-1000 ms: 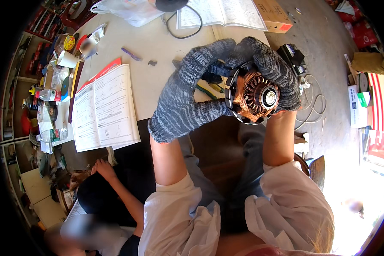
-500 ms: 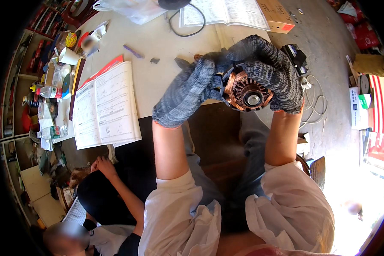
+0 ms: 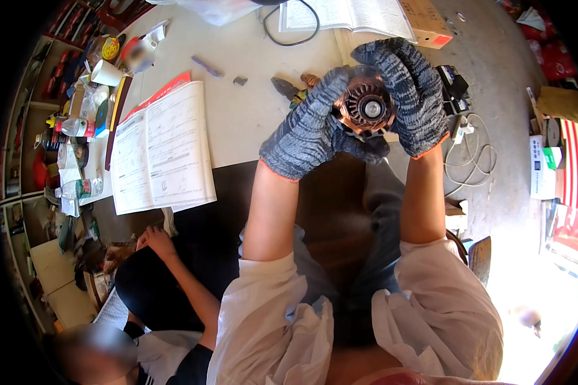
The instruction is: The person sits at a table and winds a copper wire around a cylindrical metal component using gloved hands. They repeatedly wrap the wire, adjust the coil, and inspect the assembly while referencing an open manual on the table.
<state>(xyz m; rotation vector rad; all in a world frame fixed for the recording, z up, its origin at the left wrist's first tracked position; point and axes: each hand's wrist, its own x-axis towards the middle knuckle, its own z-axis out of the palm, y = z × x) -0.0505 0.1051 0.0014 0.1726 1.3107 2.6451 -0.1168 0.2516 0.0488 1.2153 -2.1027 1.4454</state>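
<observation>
Both of my hands wear grey knitted gloves with orange cuffs. Between them, over the near edge of the table, is a copper-wound electric motor core, its round slotted end and bright central shaft facing up. My left hand grips it from the left and from below, fingers wrapped underneath. My right hand curves round its far and right side, closed against it. The gloves hide much of its outer side. Close behind my left hand, pliers and a small coil of copper wire lie on the table.
An open book overhangs the table at left, near bottles and cups. Another book and a cardboard box are at the back. A white cable loops at right. A seated person is at lower left.
The motor core has moved slightly left and away from me, its end face tilting further up. My left fingers have shifted underneath it, and the pliers show more clearly.
</observation>
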